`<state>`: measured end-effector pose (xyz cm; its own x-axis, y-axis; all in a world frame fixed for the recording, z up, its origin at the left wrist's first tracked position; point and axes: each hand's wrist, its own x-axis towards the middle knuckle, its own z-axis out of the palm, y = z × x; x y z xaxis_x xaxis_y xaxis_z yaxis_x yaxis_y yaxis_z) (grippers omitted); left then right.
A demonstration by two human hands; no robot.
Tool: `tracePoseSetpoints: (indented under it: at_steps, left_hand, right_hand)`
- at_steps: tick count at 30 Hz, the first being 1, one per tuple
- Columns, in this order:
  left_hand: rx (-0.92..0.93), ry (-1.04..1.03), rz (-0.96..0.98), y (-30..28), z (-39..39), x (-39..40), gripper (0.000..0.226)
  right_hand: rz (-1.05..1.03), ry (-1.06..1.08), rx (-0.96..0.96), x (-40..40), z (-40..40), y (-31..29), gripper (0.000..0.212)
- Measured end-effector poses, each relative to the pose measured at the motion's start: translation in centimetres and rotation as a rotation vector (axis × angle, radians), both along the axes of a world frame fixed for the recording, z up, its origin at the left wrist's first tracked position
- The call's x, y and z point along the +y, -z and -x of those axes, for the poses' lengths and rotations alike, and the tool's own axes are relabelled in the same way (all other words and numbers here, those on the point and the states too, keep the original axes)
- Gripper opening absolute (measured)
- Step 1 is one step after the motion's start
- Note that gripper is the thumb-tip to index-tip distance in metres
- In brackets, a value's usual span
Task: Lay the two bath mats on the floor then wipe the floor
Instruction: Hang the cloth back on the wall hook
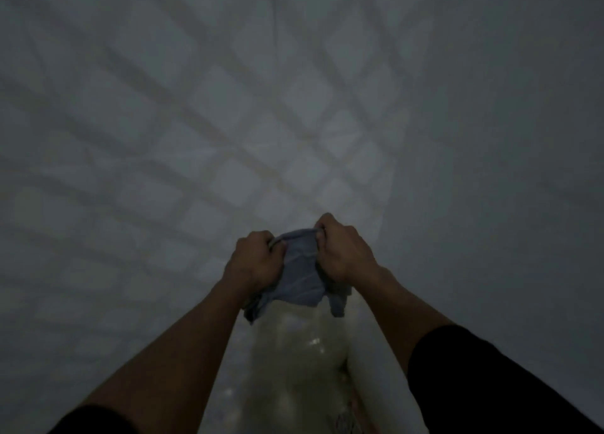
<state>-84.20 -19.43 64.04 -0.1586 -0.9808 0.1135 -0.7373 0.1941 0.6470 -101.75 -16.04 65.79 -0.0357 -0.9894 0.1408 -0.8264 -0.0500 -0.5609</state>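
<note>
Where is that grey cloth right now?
In the head view the grey cloth is low and centre, bunched between the left hand and right hand, which both grip it above a glossy white surface.

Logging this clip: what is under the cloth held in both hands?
Below the cloth shows a glossy white surface, too dim to identify. The cloth and both hands, left and right, cover its upper part.

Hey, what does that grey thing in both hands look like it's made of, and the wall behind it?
The grey cloth looks like soft, thin woven or knit fabric, matte: it bunches and hangs in limp folds where the left hand and right hand grip it. The wall seems tiled, probably ceramic, with a faint grid of lines; dim light leaves it uncertain.
</note>
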Motion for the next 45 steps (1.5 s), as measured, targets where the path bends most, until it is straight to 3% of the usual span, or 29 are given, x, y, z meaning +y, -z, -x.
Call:
tracePoseSetpoints:
  at_steps: [8, 15, 19, 24, 33, 45]
  left_hand:
    - [-0.012, -0.048, 0.234, -16.8, 1.5, 2.4, 0.044]
    - [-0.020, -0.121, 0.414, -26.0, 0.1, 3.5, 0.020]
    - [-0.104, -0.121, 0.526, -30.5, -1.0, 2.7, 0.017]
    - [-0.189, -0.109, 0.637, -34.4, -2.0, 0.6, 0.016]
    - [-0.128, -0.070, 0.839, -39.7, -1.5, -3.3, 0.014]
    - [-0.191, -0.203, 0.975, -43.3, 0.0, -8.3, 0.032]
  right_hand:
    - [0.322, -0.069, 0.099, 1.1, 3.0, -16.4, 0.015]
    - [0.512, -0.164, 0.124, 0.7, 2.5, -24.6, 0.010]
    - [0.602, -0.218, 0.151, -0.9, 2.1, -28.7, 0.017]
    - [0.673, -0.238, 0.223, -2.9, 1.3, -32.7, 0.023]
    - [0.851, -0.204, 0.320, -7.0, 1.7, -37.7, 0.025]
    - [0.960, -0.103, 0.335, -12.5, 3.0, -41.1, 0.032]
